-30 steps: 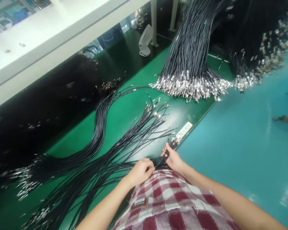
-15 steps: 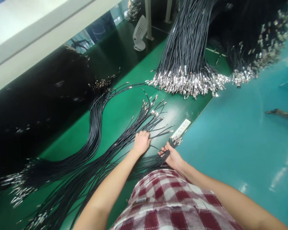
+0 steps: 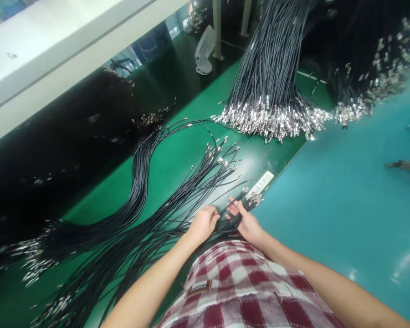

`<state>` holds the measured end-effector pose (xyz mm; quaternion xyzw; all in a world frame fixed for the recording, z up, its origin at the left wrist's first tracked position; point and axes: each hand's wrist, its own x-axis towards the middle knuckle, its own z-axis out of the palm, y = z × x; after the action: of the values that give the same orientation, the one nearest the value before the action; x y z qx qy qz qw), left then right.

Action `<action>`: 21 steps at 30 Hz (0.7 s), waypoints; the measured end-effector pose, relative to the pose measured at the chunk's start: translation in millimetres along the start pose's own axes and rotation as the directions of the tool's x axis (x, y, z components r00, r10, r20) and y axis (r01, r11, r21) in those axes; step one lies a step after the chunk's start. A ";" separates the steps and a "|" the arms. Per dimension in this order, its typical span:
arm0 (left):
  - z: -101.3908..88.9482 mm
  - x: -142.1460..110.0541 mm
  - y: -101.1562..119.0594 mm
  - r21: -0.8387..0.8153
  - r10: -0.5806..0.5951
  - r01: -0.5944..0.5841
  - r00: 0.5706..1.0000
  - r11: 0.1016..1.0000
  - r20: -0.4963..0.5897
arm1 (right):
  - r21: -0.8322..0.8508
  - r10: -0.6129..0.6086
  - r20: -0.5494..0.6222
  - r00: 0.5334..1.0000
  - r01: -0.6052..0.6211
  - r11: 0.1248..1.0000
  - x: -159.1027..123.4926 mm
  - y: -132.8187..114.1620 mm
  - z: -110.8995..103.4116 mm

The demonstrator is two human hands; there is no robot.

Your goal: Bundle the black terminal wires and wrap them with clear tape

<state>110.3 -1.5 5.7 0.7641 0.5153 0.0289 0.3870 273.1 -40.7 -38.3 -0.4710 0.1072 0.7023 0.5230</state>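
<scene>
Black cables with metal end terminals lie across the green table [image 3: 177,150]. My right hand [image 3: 248,224] is closed around a small cable bundle [image 3: 241,214] near its terminal ends, close to the table's front edge; some of its fingers are lifted off the bundle. Just to its left, my left hand [image 3: 204,223] pinches a thin black cable [image 3: 222,212] whose end runs toward the right hand. Beside the left hand, a loose spread of cables [image 3: 177,196] fans out with its terminals [image 3: 222,157] pointing up and right.
A second cable bundle [image 3: 140,168] curves along the left. At the back, a large bundle [image 3: 269,59] hangs over the table with silver terminals. A white label [image 3: 261,183] marks the front edge. A white clip fan [image 3: 205,51] stands behind, under a pale shelf [image 3: 71,50].
My left hand has moved down from the loose spread, drawing a cable toward the bundle in my right hand. My right hand has stayed nearly in place. The view has shifted slightly.
</scene>
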 end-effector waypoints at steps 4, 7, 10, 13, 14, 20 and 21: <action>8.5 -9.0 3.7 -0.118 -0.029 0.052 0.980 0.992 0.195 | -0.009 0.044 0.041 0.998 -0.043 0.999 -1.1 1.8 -2.4; 2.7 11.8 -0.4 -0.077 0.035 -0.027 0.994 0.997 0.107 | 0.010 0.050 0.042 0.998 -0.050 0.999 1.0 2.8 -3.7; -4.0 52.1 -7.6 0.125 0.131 -0.119 0.988 0.985 -0.087 | 0.033 0.046 0.026 0.999 -0.046 0.998 4.2 3.4 -4.1; -1.3 90.1 -13.2 0.370 0.183 -0.169 0.983 0.914 -0.002 | 0.055 0.070 0.012 0.997 -0.071 0.996 6.2 4.2 -5.0; 1.9 98.8 -14.0 0.419 0.178 -0.177 0.983 0.891 0.037 | 0.062 0.076 0.007 0.997 -0.077 0.995 6.7 4.4 -5.5; 31.5 106.1 -6.5 0.399 0.167 -0.154 0.986 0.904 0.002 | 0.074 0.093 -0.015 0.996 -0.091 0.993 11.3 5.4 -9.6; 35.9 103.1 -4.3 0.388 0.157 -0.141 0.987 0.911 -0.010 | 0.072 0.088 -0.023 0.996 -0.086 0.994 12.0 5.4 -9.9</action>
<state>171.1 62.6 -58.6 0.8617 0.4587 -0.0282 0.2149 273.9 -41.8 -54.8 -0.4562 0.1596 0.7138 0.5069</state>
